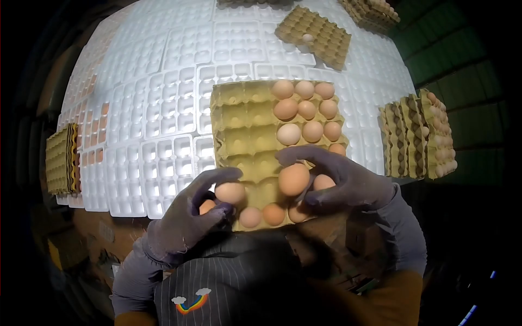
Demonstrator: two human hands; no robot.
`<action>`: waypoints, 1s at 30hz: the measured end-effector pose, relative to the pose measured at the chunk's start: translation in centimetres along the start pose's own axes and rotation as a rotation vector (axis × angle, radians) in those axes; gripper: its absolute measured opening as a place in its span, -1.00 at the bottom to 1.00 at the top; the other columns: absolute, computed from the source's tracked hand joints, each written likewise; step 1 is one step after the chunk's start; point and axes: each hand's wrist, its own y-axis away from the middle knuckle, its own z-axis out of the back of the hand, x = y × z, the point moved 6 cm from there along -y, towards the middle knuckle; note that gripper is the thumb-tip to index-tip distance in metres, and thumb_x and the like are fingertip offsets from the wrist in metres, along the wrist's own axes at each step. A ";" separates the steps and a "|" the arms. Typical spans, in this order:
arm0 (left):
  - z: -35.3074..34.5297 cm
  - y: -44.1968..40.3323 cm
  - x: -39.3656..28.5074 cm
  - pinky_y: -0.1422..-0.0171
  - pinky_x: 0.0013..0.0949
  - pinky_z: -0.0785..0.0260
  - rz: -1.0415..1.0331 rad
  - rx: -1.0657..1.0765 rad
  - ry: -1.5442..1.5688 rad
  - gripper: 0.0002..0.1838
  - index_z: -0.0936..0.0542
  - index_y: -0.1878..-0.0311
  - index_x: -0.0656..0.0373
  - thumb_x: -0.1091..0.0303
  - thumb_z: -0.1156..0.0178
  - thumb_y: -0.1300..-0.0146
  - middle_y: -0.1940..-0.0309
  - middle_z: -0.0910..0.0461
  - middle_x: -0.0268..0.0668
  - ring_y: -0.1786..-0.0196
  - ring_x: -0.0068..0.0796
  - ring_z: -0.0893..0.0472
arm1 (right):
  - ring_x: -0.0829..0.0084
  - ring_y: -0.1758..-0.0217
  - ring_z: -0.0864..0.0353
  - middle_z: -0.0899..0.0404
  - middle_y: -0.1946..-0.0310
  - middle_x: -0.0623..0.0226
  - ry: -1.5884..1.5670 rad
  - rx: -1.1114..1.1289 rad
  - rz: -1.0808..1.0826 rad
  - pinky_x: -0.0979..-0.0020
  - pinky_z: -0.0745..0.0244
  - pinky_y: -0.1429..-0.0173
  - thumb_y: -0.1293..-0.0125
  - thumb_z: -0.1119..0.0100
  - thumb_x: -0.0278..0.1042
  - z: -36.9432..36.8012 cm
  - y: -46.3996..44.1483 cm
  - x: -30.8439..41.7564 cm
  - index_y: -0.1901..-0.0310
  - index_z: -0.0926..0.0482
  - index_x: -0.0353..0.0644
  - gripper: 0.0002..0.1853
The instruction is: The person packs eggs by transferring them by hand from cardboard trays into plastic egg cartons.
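Head view: smooth brown eggs (294, 179), yellowish tray (236, 116).

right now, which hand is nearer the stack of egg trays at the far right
Right. The right hand is over the near right side of the front egg tray, with the stack off to its right; the left hand is at the near left corner, farther away.

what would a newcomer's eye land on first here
Probably the near half of the carton, where the left hand grips a pale egg and the right hand a browner egg. Next, likely the bright white trays spread beyond and beside it, then the rainbow on the apron at the bottom.
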 end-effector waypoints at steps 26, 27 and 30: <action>29.3 12.4 11.9 -0.20 -0.31 -0.49 -0.130 -0.571 0.444 -0.34 -0.48 -0.33 0.22 -0.05 -0.31 -0.35 -0.20 -0.51 -0.14 -0.14 -0.35 -0.58 | 0.34 -0.21 -0.53 -0.42 -0.27 0.19 -0.421 -0.108 -0.120 0.32 -0.45 -0.25 -0.22 -0.38 -0.07 -26.1 -19.5 5.1 -0.10 -0.65 -0.31 -0.47; 33.3 13.9 13.2 -0.17 -0.37 -0.48 -0.086 -0.716 0.383 -0.47 -0.54 -0.28 0.21 0.15 -0.39 -0.36 -0.13 -0.54 -0.18 -0.10 -0.41 -0.58 | 0.35 -0.25 -0.50 -0.36 -0.28 0.22 -0.347 -0.059 -0.073 0.31 -0.45 -0.30 -0.18 -0.46 -0.26 -28.4 -22.5 4.4 -0.12 -0.67 -0.25 -0.52; 44.5 17.4 11.7 -0.22 -0.20 -0.50 -0.433 -1.133 -0.404 -0.48 -0.64 -0.14 0.16 0.25 -0.54 -0.12 -0.22 -0.46 -0.12 -0.15 -0.21 -0.60 | 0.33 -0.13 -0.59 -0.39 -0.28 0.14 -0.042 -0.060 0.089 0.33 -0.58 -0.15 -0.06 -0.53 -0.38 -34.1 -30.8 4.0 -0.13 -0.69 -0.12 -0.48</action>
